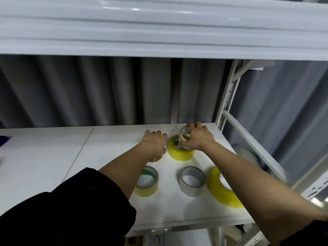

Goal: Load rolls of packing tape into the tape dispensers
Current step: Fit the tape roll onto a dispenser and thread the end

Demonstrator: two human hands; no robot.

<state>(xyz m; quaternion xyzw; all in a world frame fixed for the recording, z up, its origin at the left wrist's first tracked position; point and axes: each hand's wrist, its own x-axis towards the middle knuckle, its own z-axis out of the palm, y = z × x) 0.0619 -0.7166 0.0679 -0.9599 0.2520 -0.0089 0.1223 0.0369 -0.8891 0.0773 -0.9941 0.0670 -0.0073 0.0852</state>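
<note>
Head view: right hand (198,139) grip closed round small clear roll (184,139); light, stiff, slick; hold by rim. Left hand (155,144) grip unclear.

Bright, even light falls from above; glare streaks the glossy upper shelf (159,23). Soft shadows lie on the white lower shelf (53,157). Motion blur smears the whole frame, and wide-angle distortion bends the upright post (229,96) at right.

Head view, down onto shelf (115,148)
</note>
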